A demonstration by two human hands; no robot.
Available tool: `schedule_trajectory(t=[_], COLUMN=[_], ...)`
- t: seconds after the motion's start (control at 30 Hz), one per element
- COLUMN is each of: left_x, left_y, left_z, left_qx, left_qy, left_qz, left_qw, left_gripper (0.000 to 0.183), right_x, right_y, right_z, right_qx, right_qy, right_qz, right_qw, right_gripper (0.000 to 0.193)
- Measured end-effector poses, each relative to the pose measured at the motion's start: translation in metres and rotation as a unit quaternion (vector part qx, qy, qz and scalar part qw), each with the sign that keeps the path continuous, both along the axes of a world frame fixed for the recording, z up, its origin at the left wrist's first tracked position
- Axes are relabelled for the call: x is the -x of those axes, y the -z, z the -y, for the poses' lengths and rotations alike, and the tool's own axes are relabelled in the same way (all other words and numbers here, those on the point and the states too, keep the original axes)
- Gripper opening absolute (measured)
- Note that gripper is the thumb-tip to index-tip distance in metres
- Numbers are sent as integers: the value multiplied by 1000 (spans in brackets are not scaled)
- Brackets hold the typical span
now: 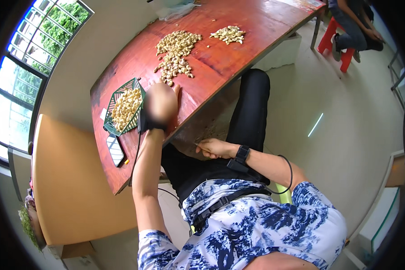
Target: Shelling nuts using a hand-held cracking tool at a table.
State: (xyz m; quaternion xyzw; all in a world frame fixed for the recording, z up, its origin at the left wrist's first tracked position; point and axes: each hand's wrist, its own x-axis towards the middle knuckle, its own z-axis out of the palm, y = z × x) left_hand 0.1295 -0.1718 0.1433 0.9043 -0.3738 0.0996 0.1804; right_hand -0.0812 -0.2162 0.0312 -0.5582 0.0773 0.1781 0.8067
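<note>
Two piles of curved, pale cashew nuts, a larger one (177,47) and a smaller one (228,34), are spread on the worn red surface (252,22); more are held in one slatted green basket (131,84), beside one phone (115,150). The left hand (163,101) is blurred near the basket, its grip indiscernible. The right hand (212,147) is curled above the lap; whether anything is pinched cannot be told.

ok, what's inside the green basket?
Pale cashew nuts, heaped in the green basket. Only the top layer shows; anything beneath it is covered, so can't tell.
</note>
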Motion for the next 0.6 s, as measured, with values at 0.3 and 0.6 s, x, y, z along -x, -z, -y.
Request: schedule_trajectory(t=[0.3,0.6], left_x=[-21,7], left_y=[-9,-23], left_z=[19,22], left_qx=[-12,4], left_qy=[229,170], left_qz=[38,242], left_qw=[973,955], left_gripper=[68,59], right_x=[-1,1], right_y=[9,8], right_z=[-3,0], right_qx=[-17,-10], right_qy=[16,11], right_qz=[4,-1], right_qw=[1000,1000], right_gripper=[34,32])
